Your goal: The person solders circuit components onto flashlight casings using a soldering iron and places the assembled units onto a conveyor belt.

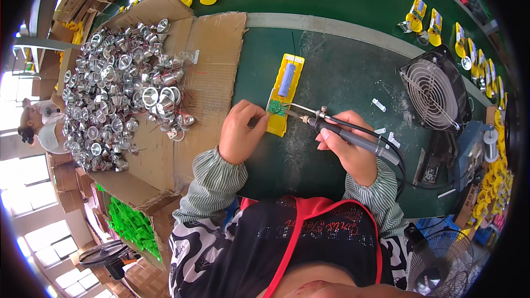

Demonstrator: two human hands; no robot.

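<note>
Where the iron points: the slim grey-and-black soldering iron (360, 142), with a curved metal side tube (302, 106), aims at the small green circuit board (275, 107); whether its tip touches is too fine to tell.
Yellow shell: the long yellow plastic housing (277, 126) lies on the dark green counter (331, 174) between the hands, with the board in it on the person's side of the blue-violet cylindrical cell (286, 80).
Right hand: the right hand (351, 146) holds the iron pen-fashion, between thumb and fingers.
Left hand: the left hand (238, 132) is narrow, thumb and forefinger drawn together by the board's left edge; whether they pinch a fine wire, I cannot tell.
Step in hand: judging by the pose, a joint on the board is being soldered.
Next move: it seems to call for a steady tip, a brief touch at the joint and left fingertips clear of the hot metal.
</note>
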